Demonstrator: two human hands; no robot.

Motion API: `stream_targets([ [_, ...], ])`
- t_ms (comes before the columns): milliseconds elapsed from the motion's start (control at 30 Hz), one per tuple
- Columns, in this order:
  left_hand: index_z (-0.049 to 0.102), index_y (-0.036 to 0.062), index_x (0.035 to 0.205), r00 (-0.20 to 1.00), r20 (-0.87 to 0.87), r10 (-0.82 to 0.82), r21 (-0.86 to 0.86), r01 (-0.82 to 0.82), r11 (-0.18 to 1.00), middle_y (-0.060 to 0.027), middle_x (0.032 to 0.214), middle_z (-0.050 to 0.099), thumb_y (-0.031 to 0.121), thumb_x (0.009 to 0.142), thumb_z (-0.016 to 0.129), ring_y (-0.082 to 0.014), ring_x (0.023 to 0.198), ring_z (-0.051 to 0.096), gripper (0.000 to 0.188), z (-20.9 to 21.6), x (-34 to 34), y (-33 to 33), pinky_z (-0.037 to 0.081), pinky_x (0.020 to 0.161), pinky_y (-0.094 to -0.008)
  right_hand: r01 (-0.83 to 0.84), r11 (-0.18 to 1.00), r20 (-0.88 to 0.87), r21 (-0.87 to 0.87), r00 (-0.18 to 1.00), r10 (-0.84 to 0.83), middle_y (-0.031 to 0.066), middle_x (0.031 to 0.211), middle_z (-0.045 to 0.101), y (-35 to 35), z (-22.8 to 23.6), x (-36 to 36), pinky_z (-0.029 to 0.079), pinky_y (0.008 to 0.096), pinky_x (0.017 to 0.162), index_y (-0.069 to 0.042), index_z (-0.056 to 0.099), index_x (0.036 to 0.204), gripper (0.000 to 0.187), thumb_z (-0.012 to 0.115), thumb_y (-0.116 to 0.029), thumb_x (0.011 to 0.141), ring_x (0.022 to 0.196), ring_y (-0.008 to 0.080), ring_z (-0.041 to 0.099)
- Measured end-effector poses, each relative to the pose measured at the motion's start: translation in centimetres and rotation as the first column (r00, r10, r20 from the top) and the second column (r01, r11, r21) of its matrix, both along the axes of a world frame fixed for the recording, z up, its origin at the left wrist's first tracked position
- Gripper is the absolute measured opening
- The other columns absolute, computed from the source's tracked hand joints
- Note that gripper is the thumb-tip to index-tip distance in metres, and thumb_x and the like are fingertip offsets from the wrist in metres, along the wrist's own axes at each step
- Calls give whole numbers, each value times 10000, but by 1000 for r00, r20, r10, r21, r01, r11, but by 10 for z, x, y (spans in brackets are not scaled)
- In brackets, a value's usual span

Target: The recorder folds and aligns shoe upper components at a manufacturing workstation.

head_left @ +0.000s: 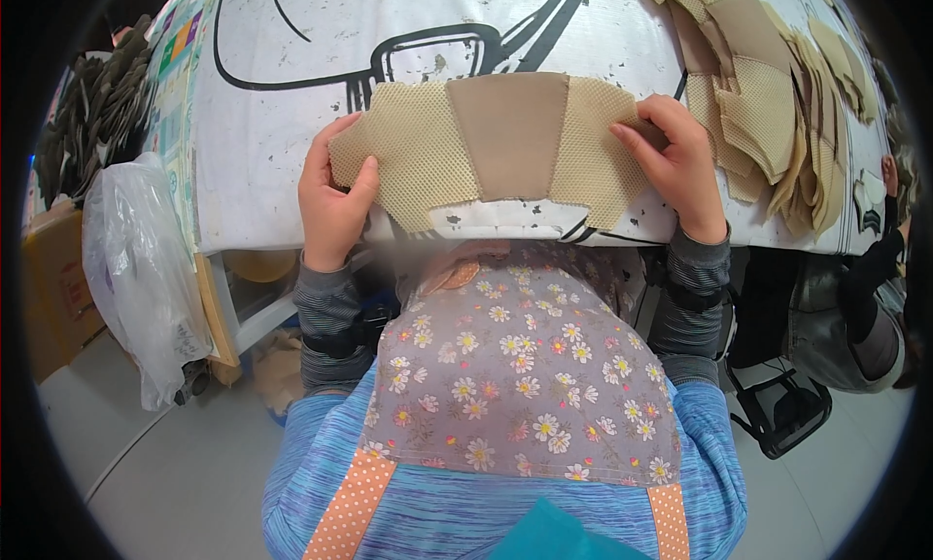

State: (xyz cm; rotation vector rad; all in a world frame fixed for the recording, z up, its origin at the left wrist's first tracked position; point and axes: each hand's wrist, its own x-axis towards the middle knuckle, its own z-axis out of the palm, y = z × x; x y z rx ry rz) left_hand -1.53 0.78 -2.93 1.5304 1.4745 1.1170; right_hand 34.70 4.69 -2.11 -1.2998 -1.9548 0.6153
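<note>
Between my hands is a beige mesh fabric piece (pixel 418 142), with a smooth tan panel (pixel 513 132) seamed into its middle. It is spread wide over the table's near edge, and its lower side has a cut-out notch. My left hand (pixel 335 195) pinches the left end, thumb on top and fingers behind. At the other end my right hand (pixel 673 157) grips the right tip between thumb and fingers. The fingertips under the fabric are hidden.
A pile of similar beige fabric pieces (pixel 768 103) lies on the table (pixel 262 152) to the right. At left are a plastic bag (pixel 141 268), a cardboard box (pixel 63 278) and a dark stack of pieces (pixel 87 113). Another person (pixel 855 297) sits at far right, near a black stool (pixel 782 409).
</note>
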Motion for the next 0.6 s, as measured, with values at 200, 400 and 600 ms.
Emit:
stream_targets([
  [200, 499, -16, 1310, 999, 38, -19, 1, 19, 1000, -112, 1204, 584, 19, 871, 611, -157, 1061, 587, 454, 0, 1, 1, 483, 915, -287, 8, 1000, -11, -10, 1000, -8, 98, 785, 578, -1, -2, 0, 449, 297, 620, 21, 624, 907, 207, 758, -96, 802, 685, 211, 545],
  [400, 489, -10, 1327, 999, 33, -27, -20, 28, 999, -106, 1214, 580, 40, 875, 627, -154, 1075, 584, 475, 1, 1, 0, 480, 927, -289, 6, 1000, 8, -7, 1000, -5, 98, 796, 585, -1, -1, 1, 450, 298, 624, 21, 624, 912, 212, 757, -103, 804, 691, 213, 546],
  [600, 488, -11, 1332, 1000, -1, -28, -23, 28, 999, -111, 1238, 573, 44, 873, 630, -162, 1095, 579, 484, 1, 1, 0, 473, 938, -293, 6, 1000, 21, -8, 1000, -6, 97, 788, 584, 0, -2, 1, 451, 300, 624, 15, 624, 902, 205, 753, -114, 809, 691, 216, 548],
])
